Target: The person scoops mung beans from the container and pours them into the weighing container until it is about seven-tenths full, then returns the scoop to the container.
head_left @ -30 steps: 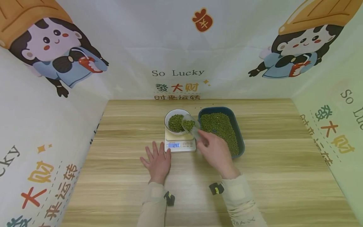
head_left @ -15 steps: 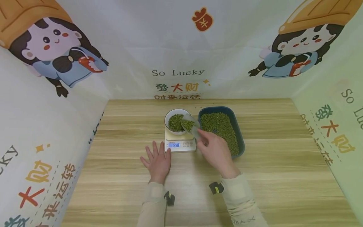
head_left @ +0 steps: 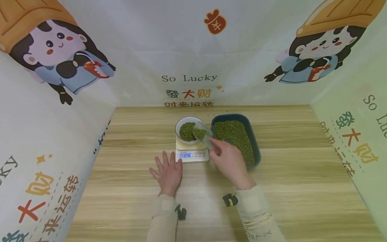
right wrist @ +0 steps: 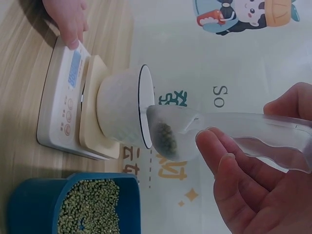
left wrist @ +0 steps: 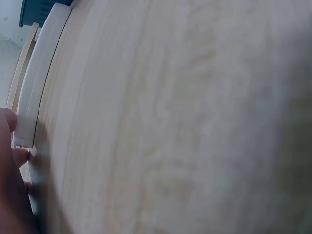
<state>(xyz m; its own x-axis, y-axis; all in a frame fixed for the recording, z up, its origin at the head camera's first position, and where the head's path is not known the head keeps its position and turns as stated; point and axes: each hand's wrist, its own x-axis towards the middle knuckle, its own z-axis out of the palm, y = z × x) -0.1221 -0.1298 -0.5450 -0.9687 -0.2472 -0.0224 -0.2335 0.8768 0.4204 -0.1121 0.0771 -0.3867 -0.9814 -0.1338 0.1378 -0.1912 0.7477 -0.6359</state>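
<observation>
White bowl (head_left: 189,119), dark-rimmed. Head view: stands on a digital kitchen scale (head_left: 193,158) apparently reading 124.8; part-filled with green mung beans (head_left: 187,131). Judged well along: the load in the tilted scoop (head_left: 207,137), over the bowl's near-right rim, is left; supply remains in the blue tub (head_left: 258,157). Right hand (head_left: 231,163) grips the scoop; left hand (head_left: 170,174) splayed, holding nothing. Left wrist view: fingers at the scale's edge, seemingly touching. Right wrist view: scoop translucent, handle pinched, beans gathered low.
</observation>
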